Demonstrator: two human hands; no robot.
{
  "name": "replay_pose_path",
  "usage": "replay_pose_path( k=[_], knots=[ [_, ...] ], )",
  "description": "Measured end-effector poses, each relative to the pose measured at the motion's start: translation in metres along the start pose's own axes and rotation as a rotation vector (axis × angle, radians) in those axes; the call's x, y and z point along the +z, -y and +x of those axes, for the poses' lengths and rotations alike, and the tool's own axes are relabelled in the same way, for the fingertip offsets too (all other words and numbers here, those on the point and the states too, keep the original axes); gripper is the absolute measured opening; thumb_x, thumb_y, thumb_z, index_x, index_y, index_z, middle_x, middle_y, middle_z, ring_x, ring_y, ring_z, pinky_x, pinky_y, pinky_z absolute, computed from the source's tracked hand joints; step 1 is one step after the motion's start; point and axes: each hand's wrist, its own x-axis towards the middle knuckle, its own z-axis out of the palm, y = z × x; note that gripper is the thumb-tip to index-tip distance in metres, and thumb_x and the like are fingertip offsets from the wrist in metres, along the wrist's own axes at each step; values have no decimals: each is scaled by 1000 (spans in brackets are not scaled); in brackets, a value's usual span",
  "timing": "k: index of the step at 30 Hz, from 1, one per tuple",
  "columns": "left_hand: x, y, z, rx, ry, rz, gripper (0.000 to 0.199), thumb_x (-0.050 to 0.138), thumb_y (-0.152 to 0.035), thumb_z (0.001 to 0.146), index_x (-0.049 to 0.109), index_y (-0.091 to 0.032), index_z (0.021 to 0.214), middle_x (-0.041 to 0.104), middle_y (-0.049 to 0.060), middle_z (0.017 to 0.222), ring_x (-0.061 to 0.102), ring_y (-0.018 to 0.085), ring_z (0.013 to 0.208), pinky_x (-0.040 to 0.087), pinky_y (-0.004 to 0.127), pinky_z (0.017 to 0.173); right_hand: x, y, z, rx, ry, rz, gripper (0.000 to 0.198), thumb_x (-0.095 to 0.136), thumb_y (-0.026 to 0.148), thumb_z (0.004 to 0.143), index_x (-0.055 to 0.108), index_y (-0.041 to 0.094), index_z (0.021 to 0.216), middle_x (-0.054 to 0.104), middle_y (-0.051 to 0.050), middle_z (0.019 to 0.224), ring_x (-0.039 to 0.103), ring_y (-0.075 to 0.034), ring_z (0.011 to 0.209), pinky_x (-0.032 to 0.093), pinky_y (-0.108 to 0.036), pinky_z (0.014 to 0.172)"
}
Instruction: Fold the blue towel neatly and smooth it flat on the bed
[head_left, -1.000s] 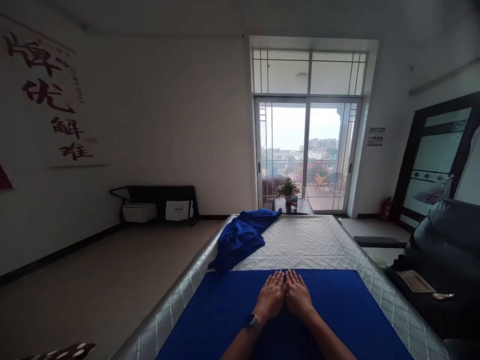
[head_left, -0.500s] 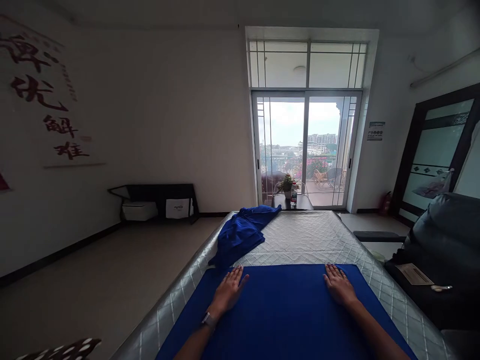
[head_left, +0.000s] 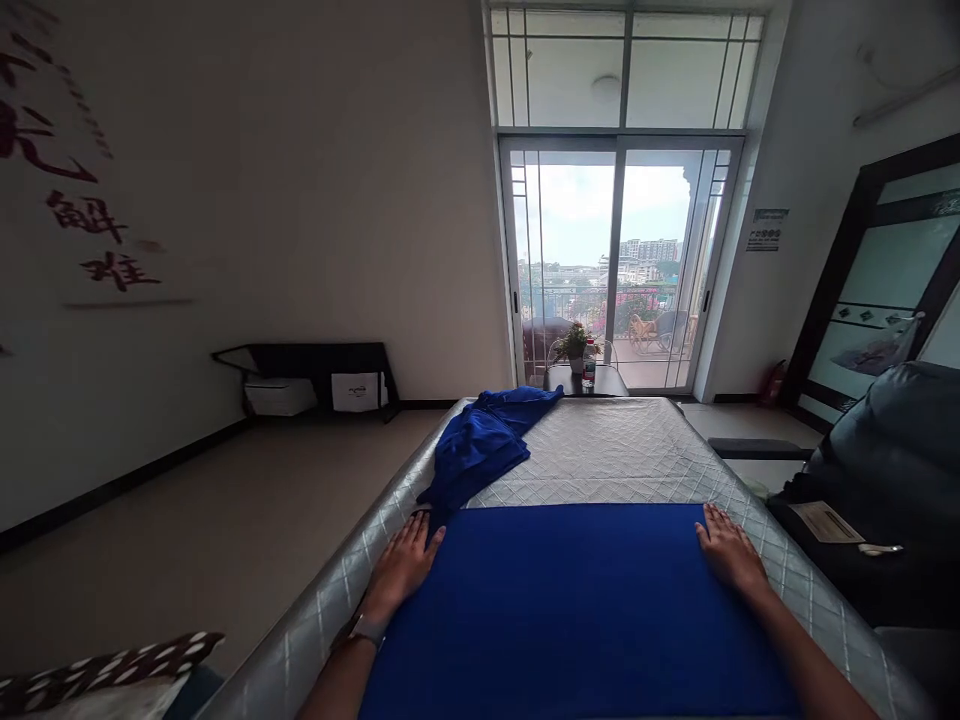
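Note:
A blue cloth [head_left: 577, 610] lies spread and smooth over the near part of a silver quilted table cover [head_left: 600, 440]. My left hand [head_left: 405, 560] rests flat on the cloth's far left corner, fingers stretched out, a watch on the wrist. Flat at the far right corner lies my right hand [head_left: 731, 550], its fingers extended too. Neither hand grips anything. Beyond my left hand, a crumpled blue garment [head_left: 480, 445] sits along the left edge of the covered surface.
A small dark table with a potted plant [head_left: 575, 345] and a bottle [head_left: 589, 365] stands before the sliding glass door [head_left: 619, 260]. At right is a black leather chair [head_left: 892, 470]. A low black bench [head_left: 315, 360] stands by the wall; a dotted cushion [head_left: 112, 670] is at lower left.
My hands have slid apart, the left one leftward and the right one rightward, out to the cloth's side edges. The camera has tilted slightly downward.

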Motion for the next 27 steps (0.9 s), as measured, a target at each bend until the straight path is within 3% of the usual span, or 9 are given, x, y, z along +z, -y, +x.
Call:
replay_pose_path(
  k=[4,7,9,12,15,17,21,27],
  knots=[
    [-19,-3,-2,-28,-67,36,75,28,-53,97,42,-1,149,40,21,158,33,31,149,26,47,123,-12,3,-8,9,-65,-29,67,19,39,98,32,9,157,29,-11,164,20,-26,154,9,-50,125],
    [-35,-21,-4,-28,-142,69,72,28,-49,98,45,0,147,43,22,156,36,32,147,28,47,122,-30,25,-20,-67,-170,-31,64,21,30,97,38,8,154,32,-14,162,16,-26,154,2,-49,125],
    [-43,-51,-10,66,-162,76,66,28,-45,99,50,-3,145,47,20,153,39,31,146,31,46,121,-43,57,-33,-146,-178,17,63,21,27,97,38,5,153,31,-15,162,15,-25,154,2,-46,125],
    [-43,-121,-29,320,-127,34,58,25,-38,103,54,-8,143,52,16,151,42,27,145,33,42,120,-56,125,-59,-291,-86,138,64,22,30,98,34,6,155,27,-13,163,16,-25,154,8,-46,125],
    [-27,-191,-51,492,-28,-60,60,22,-43,106,49,-11,148,48,15,154,41,26,145,34,44,120,-55,191,-85,-442,34,224,64,18,38,101,29,11,158,24,-8,165,14,-21,155,10,-42,125],
    [-10,-220,-63,566,7,-103,62,22,-49,106,42,-14,153,43,14,158,36,27,148,33,48,121,-48,218,-97,-493,100,248,66,17,42,102,27,11,159,20,-9,166,13,-21,155,10,-42,125],
    [13,-232,-72,597,54,-141,64,23,-52,106,33,-15,157,37,16,160,29,28,151,31,53,122,-32,230,-103,-519,152,251,66,16,41,102,22,9,160,15,-11,167,9,-24,155,6,-44,125],
    [8,-229,-74,557,67,-105,65,20,-51,106,33,-12,157,38,17,160,30,27,150,29,52,122,-38,228,-104,-506,187,270,68,14,43,102,18,9,160,14,-11,168,7,-22,155,4,-43,125]
  ],
)
